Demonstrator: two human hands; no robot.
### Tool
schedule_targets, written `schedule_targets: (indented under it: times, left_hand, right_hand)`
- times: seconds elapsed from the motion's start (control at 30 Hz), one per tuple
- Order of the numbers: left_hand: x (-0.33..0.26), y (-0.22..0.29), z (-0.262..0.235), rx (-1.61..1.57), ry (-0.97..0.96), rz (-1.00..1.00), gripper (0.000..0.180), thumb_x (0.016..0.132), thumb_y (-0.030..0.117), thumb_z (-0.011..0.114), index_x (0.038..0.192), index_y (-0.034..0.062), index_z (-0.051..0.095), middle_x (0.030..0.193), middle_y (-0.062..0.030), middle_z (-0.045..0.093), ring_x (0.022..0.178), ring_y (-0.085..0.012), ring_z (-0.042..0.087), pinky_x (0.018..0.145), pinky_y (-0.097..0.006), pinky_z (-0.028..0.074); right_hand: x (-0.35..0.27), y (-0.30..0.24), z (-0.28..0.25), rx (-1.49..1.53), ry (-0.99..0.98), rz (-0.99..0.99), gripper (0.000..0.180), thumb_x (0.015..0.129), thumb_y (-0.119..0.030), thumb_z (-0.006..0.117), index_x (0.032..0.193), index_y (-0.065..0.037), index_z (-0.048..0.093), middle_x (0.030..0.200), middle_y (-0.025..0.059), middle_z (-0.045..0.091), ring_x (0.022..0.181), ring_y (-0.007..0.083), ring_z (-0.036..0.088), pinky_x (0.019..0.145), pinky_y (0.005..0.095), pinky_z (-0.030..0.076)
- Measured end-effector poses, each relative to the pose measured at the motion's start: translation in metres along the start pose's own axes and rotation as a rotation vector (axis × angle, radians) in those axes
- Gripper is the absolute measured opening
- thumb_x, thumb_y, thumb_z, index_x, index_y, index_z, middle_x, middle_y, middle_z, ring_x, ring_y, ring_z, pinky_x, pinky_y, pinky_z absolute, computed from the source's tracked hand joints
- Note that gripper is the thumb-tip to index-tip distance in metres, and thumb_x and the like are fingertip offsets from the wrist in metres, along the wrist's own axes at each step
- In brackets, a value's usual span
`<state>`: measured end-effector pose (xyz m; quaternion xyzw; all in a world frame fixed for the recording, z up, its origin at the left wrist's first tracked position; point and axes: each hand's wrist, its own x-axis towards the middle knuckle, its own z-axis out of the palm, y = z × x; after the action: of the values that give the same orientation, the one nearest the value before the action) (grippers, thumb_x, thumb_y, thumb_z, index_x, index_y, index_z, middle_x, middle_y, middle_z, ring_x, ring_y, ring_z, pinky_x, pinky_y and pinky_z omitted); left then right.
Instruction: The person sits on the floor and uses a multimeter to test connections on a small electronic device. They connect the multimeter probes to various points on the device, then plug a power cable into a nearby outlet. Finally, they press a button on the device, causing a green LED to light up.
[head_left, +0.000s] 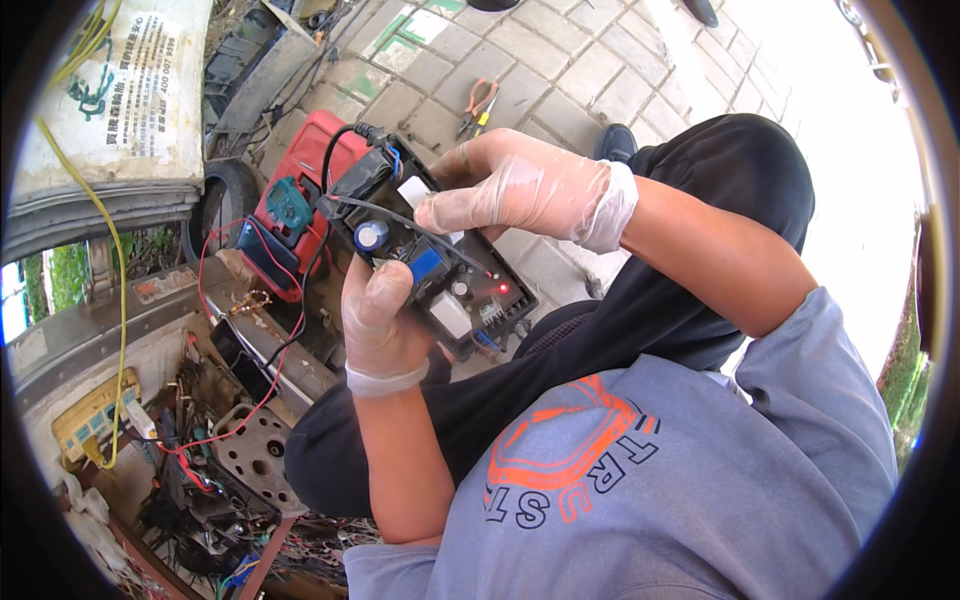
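Evidently, the open black box (472,268) sits in both hands, just off the middle of the view toward 11 o'clock. From its 7 o'clock side the left hand (378,318) grips it, thumb folded over the edge; from 2 o'clock the right hand (530,188) closes on it, thumb beside a dark wire (456,247). Whether that thumb pinches the wire, I cannot tell. The box looks stiff and fairly light, probably best held by its outer walls; the parts inside, such as the blue can (370,236), seem easy to knock or bend. A red light (503,288) glows at 4 o'clock, so bare metal may be live. Thin gloves (608,210) could slip on smooth plastic. The underside and the fingers beneath are hidden. Glare bleaches the view toward 2 o'clock, and the heap of scraps (175,500) at 8 o'clock is too tangled to sort.
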<state>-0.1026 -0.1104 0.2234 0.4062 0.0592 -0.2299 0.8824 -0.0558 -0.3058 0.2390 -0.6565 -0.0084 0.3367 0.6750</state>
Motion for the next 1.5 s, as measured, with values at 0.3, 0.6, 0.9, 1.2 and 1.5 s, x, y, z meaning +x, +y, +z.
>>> schedule_targets:
  times: [0.3,0.6,0.9,1.2,1.5]
  left_hand:
    - [0.015,-0.003,-0.008,0.154,-0.051,0.035,0.079,0.080,0.042,0.075,0.135,-0.0067,0.046,0.123,-0.0163,0.061,0.110,-0.0270,0.063,0.098,-0.040,0.052]
    - [0.018,0.000,-0.012,0.173,-0.088,0.003,0.082,0.079,0.043,0.077,0.136,-0.0066,0.045,0.126,-0.0161,0.060,0.113,-0.0264,0.062,0.099,-0.040,0.051]
    - [0.013,0.004,-0.021,0.178,-0.052,-0.002,0.082,0.079,0.044,0.076,0.136,-0.0059,0.045,0.126,-0.0151,0.060,0.113,-0.0255,0.062,0.099,-0.040,0.050]
    - [0.003,0.002,-0.014,0.132,-0.011,0.005,0.080,0.080,0.042,0.076,0.137,-0.0053,0.044,0.123,-0.0145,0.061,0.111,-0.0244,0.063,0.096,-0.039,0.052]
    - [0.010,0.000,-0.011,0.164,-0.047,0.034,0.082,0.078,0.044,0.077,0.134,-0.0078,0.046,0.123,-0.0164,0.061,0.110,-0.0252,0.063,0.098,-0.039,0.051]
  right_hand:
    - [0.000,0.002,-0.010,0.043,0.023,-0.042,0.062,0.081,-0.048,0.076,0.113,0.004,0.067,0.091,0.0078,0.067,0.082,0.0138,0.062,0.071,0.0281,0.053]
    - [0.003,0.004,-0.008,0.029,0.035,-0.048,0.063,0.081,-0.048,0.076,0.112,0.006,0.067,0.090,0.0083,0.066,0.079,0.0138,0.063,0.068,0.0278,0.053]
    - [0.009,0.006,0.000,0.042,0.028,-0.058,0.062,0.081,-0.049,0.076,0.110,0.005,0.067,0.088,0.0072,0.066,0.079,0.0132,0.062,0.068,0.0279,0.052]
    - [0.007,0.005,0.004,0.059,0.007,-0.014,0.066,0.081,-0.049,0.076,0.116,0.005,0.066,0.094,0.0081,0.067,0.083,0.0147,0.064,0.071,0.0277,0.053]
    - [0.003,-0.002,-0.004,0.015,-0.004,-0.045,0.061,0.082,-0.045,0.077,0.116,0.005,0.066,0.092,0.0081,0.067,0.080,0.0134,0.063,0.070,0.0274,0.053]
